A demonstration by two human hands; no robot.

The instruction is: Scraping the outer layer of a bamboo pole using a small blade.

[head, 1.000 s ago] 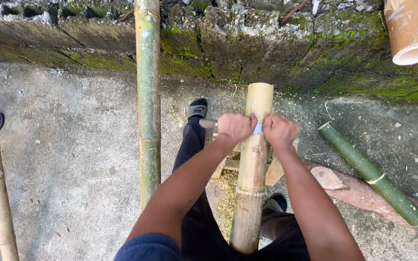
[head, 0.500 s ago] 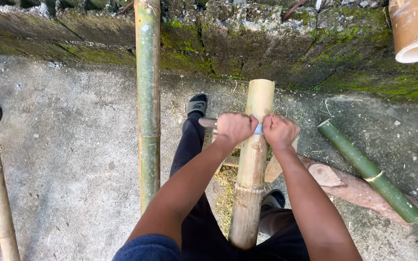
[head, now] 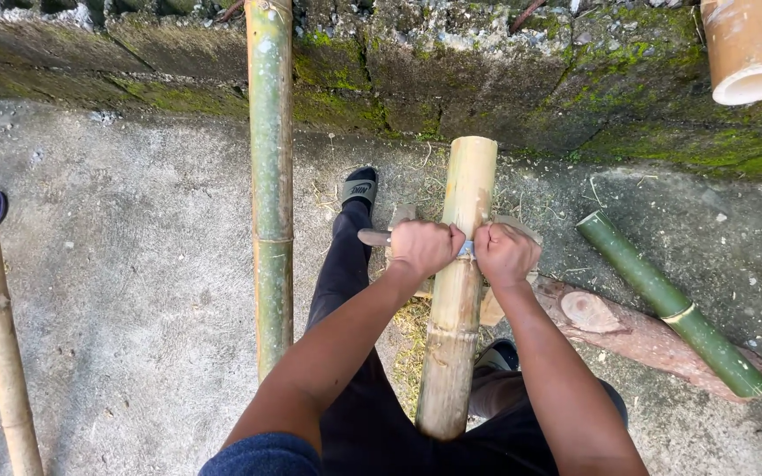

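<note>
Item: pale bamboo pole (head: pixel 454 300), peeled yellow-tan, held between the person's legs. Long axis ran straight away from the body, far end toward the mossy stone wall (head: pixel 504 79), near end at the lap.

Tool: a two-handled blade (head: pixel 465 249) lay crosswise on the pole, at a right angle to its long axis. Only a sliver of metal showed between the fists, and one handle end jutted beyond the left hand.

Left hand (head: pixel 423 249): fisted tight on the handle, just left of the pole, knuckles up.

Right hand (head: pixel 506 256): fisted tight on the other handle, just right of the pole. Both stood equally near, with the pole passing between and under them.

Beside the right hand: reddish log (head: pixel 628 330) and short green bamboo piece (head: pixel 663 300) on the concrete floor (head: pixel 134 264). Left of the left hand: upright green bamboo pole (head: pixel 269 176), apart.
</note>
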